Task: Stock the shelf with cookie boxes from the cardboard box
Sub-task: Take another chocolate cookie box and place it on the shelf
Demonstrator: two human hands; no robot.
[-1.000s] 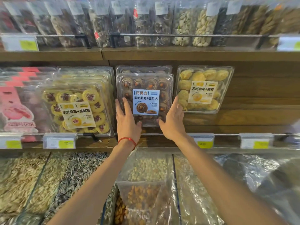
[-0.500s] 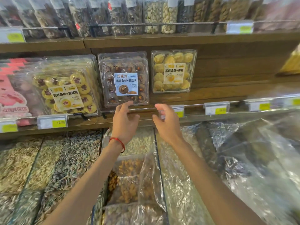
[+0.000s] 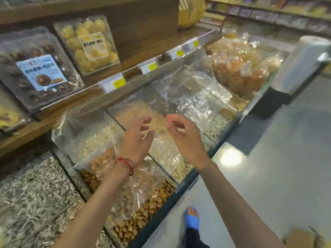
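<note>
Cookie boxes: upper left, leaning label-out on shelf for display. I see left hand and right hand, centre, loosely spread, empty, presumably free for cardboard box, lower right.

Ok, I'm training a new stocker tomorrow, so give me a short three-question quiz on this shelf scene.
1. True or false: the right hand grips the blue-label cookie box.
2. The red string sits on: A the left wrist, B the right wrist, C an ankle.
3. Fill in: on the shelf, the yellow cookie box stands to the picture's ____ of the blue-label cookie box.
Key: 1 false, it holds nothing; 2 A; 3 right.
</note>
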